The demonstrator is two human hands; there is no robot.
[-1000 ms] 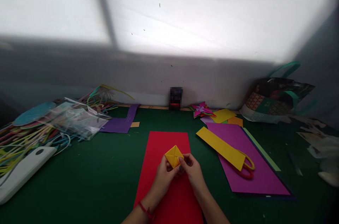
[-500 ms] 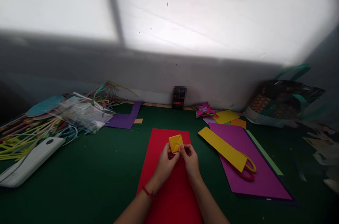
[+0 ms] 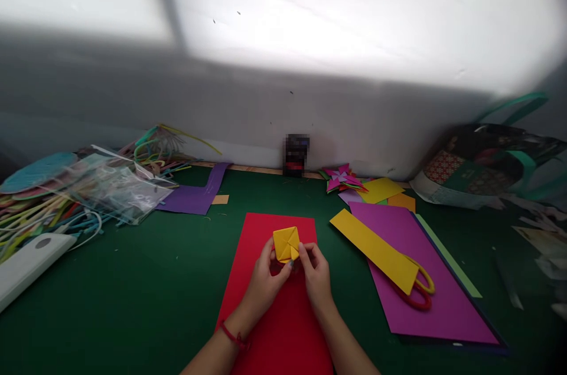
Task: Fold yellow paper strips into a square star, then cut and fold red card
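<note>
A small square of folded yellow paper (image 3: 286, 244) is held up over a red paper sheet (image 3: 279, 316), its creases meeting near the middle. My left hand (image 3: 264, 273) grips its left and lower edge, thumb along the bottom; a red cord bracelet is on that wrist. At its right edge, my right hand (image 3: 315, 271) pinches the paper between thumb and fingers. The undersides of the fold and some fingertips are hidden.
Right of the red sheet lie purple paper (image 3: 425, 316), a yellow strip (image 3: 372, 251) and scissors (image 3: 429, 289) with red and yellow handles. Folded paper stars (image 3: 341, 179) sit behind. Pipe cleaners, a plastic bag (image 3: 137, 192) and a white power strip (image 3: 33, 263) crowd the left.
The view has shifted and tilted slightly. Both hands still hold the yellow paper, which has turned a little; the right thumb has moved from its face to its right edge.
</note>
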